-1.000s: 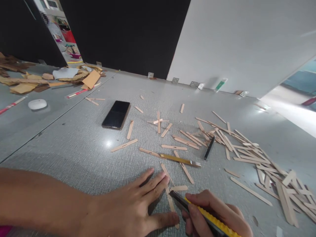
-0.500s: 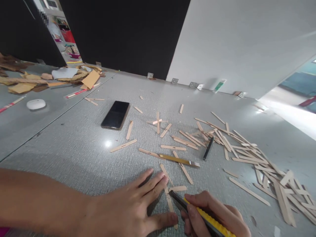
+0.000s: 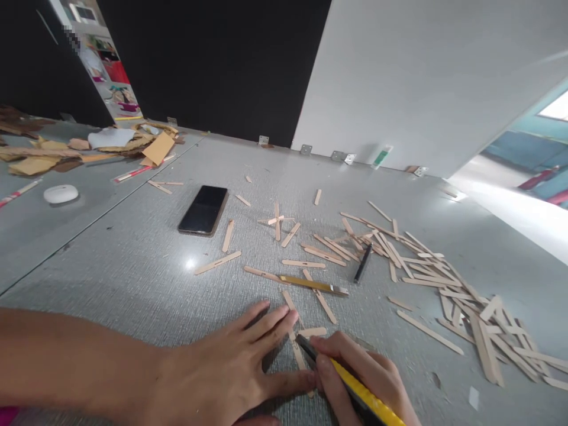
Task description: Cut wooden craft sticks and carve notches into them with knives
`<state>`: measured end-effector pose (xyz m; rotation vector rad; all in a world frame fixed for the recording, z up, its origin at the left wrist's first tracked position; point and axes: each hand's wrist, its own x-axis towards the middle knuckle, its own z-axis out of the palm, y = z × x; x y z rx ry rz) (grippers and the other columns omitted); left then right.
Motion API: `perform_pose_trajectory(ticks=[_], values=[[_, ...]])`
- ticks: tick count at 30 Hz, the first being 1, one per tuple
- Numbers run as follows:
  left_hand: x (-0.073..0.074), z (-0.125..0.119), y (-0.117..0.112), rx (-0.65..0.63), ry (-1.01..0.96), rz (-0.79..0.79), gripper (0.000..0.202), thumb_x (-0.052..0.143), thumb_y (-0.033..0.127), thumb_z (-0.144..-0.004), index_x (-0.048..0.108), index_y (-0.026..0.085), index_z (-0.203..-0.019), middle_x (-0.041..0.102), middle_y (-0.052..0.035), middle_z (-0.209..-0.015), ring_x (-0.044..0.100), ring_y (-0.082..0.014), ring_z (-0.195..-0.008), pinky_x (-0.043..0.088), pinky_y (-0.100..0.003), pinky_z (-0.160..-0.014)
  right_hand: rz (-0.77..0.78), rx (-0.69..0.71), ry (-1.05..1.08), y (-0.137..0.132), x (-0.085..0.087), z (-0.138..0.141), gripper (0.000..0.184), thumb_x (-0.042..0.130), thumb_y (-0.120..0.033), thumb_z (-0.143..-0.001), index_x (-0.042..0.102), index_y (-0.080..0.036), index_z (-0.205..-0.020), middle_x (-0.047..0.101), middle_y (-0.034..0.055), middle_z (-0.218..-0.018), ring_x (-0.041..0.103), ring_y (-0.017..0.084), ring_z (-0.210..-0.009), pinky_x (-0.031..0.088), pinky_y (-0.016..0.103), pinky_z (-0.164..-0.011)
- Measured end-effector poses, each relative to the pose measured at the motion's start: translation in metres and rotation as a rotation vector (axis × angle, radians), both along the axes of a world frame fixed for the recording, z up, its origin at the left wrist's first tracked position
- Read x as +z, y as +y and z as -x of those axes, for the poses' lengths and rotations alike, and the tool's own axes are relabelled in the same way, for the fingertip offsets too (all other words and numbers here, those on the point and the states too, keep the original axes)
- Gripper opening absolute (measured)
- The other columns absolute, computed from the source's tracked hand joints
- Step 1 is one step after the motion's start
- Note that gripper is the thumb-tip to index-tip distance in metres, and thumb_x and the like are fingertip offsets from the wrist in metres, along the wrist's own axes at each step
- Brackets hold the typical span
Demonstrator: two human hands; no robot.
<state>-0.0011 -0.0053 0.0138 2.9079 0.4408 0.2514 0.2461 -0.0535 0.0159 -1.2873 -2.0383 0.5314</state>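
1. Presses a wooden craft stick [image 3: 298, 355] flat onto the near middle of the tabletop [image 3: 133, 272] with the left hand [image 3: 222, 370], spread and gripping nothing, thumb laid across the near end.
2. Grasps a yellow-and-black utility knife [image 3: 361, 390] in the right hand [image 3: 375, 367], tip angled far and left against or just beside the stick; cannot tell whether biting into the wood.
3. Risks a cut to the left hand, so near the tip, from any skid off such narrow wood.
4. Could split the thin stick along the grain through too much downward force.
5. Might let the stick pivot, if pinned too lightly, and spoil the cut.
6. Could knock the short stick [image 3: 314, 332] just right of the tip by straying sideways.
7. Might jog the gold-coloured knife [image 3: 306, 283], lying farther off among loose sticks, by overreaching forward.
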Motion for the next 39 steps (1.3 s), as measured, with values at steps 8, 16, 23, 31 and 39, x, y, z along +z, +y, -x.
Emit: perform_pose_trajectory(ticks=[8, 16, 23, 31, 39], values=[[-0.009, -0.004, -0.001, -0.037, -0.037, 0.089, 0.077, 0.050, 0.034, -0.108, 0.012, 0.019, -0.173, 0.018, -0.0236, -0.176, 0.014, -0.0408, -0.164, 0.027, -0.054, -0.133, 0.023, 0.108, 0.022, 0.006, -0.016, -0.005, 0.015, 0.050, -0.020, -0.107, 0.054, -0.025, -0.093, 0.050, -0.0068, -0.068, 0.052, 0.010, -0.048, 0.042, 0.023, -0.048], [-0.012, -0.006, -0.003, -0.046, -0.003, 0.042, 0.074, 0.053, 0.035, -0.106, 0.025, 0.011, -0.170, 0.018, -0.0292, -0.175, 0.011, -0.0436, -0.163, 0.024, -0.053, -0.134, 0.045, 0.126, 0.015, 0.002, -0.012, -0.005, 0.022, 0.046, -0.018, -0.109, 0.044, -0.028, -0.089, 0.041, -0.0083, -0.067, 0.044, 0.011, -0.047, 0.036, 0.026, -0.047], [-0.010, -0.008, -0.003, -0.043, 0.023, 0.001, 0.077, 0.056, 0.038, -0.104, 0.027, 0.006, -0.168, 0.025, -0.0338, -0.171, 0.013, -0.0466, -0.161, 0.023, -0.054, -0.134, 0.007, 0.167, -0.001, 0.006, -0.010, -0.003, 0.020, 0.045, -0.016, -0.108, 0.042, -0.028, -0.092, 0.043, -0.0093, -0.067, 0.045, 0.010, -0.044, 0.036, 0.025, -0.046], [-0.007, -0.007, -0.003, -0.048, 0.030, 0.002, 0.078, 0.055, 0.041, -0.103, 0.028, 0.007, -0.168, 0.025, -0.0335, -0.171, 0.015, -0.0460, -0.162, 0.023, -0.054, -0.134, 0.036, 0.189, -0.031, 0.007, -0.007, -0.007, 0.022, 0.044, -0.020, -0.109, 0.042, -0.028, -0.088, 0.047, -0.0084, -0.064, 0.048, 0.011, -0.044, 0.037, 0.024, -0.044], [-0.004, -0.006, -0.004, -0.046, 0.023, 0.009, 0.074, 0.056, 0.041, -0.104, 0.034, 0.008, -0.166, 0.026, -0.0310, -0.172, 0.019, -0.0445, -0.162, 0.025, -0.053, -0.133, 0.091, 0.092, 0.017, 0.000, -0.006, -0.006, 0.028, 0.047, -0.027, -0.109, 0.047, -0.027, -0.081, 0.054, -0.0056, -0.061, 0.055, 0.012, -0.046, 0.040, 0.025, -0.047]])
